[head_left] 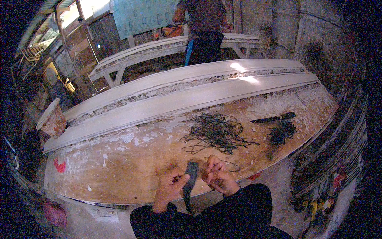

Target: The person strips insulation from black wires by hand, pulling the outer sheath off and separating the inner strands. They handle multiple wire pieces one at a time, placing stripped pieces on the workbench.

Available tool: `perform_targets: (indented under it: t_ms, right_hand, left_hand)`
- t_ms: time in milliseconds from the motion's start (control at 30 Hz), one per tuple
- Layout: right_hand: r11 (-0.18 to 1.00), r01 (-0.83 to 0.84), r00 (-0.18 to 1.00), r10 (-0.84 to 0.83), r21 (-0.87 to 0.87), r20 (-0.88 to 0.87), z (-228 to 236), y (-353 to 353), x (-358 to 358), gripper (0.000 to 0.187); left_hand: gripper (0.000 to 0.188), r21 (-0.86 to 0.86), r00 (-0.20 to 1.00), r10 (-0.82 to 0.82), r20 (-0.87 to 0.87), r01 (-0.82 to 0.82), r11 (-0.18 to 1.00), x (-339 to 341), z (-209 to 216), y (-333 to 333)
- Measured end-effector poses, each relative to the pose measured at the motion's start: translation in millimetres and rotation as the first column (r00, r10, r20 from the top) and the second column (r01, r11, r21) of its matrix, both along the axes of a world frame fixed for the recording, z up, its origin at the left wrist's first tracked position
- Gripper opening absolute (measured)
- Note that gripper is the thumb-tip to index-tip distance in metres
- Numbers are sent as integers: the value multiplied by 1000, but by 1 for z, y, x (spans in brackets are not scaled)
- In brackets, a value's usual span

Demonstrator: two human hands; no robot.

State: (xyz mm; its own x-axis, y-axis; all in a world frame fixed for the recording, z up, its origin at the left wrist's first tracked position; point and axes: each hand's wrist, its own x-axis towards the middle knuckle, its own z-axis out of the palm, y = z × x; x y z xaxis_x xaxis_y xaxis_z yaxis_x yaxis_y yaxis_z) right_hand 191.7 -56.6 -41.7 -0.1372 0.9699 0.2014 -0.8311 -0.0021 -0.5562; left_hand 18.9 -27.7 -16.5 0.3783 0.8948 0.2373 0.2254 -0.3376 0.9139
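Left fingers (182, 182) pinch dark strip (191, 171), seemingly steadying it; right fingers (215, 163) curled close, hold unclear; tangled cord (217, 133) handily beyond.

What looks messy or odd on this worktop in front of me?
Two things stand out. The dark cord lies in a loose, snarled heap beyond your right hand, its loops sprawling in all directions. And the wooden worktop is blotched with white splatter, densest toward the far right, so its surface looks stained.
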Motion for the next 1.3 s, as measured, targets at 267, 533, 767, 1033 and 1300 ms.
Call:
perform_targets:
  t_ms: [267,533,767,1033,1300]
  right_hand:
    - [995,94,830,-95,30,550,13,-3,-8,26]
    - [988,-134,632,26,76,775,5,-2,-10,15]
    - [996,-13,656,-55,84,753,7,-3,-6,19]
    - [993,100,707,-111,57,699,5,0,-3,18]
    - [994,-8,852,65,-110,519,9,-3,-4,20]
  left_hand:
    - [20,-173,959,164,233,-125,977,3,1,1]
    - [17,-253,906,251,340,-169,953,10,-1,0]
    - [14,-236,950,71,305,3,972,11,5,-3]
    - [12,-257,983,-138,120,165,952,9,0,0]
    - [10,-282,966,-114,233,180,942,6,-5,1]
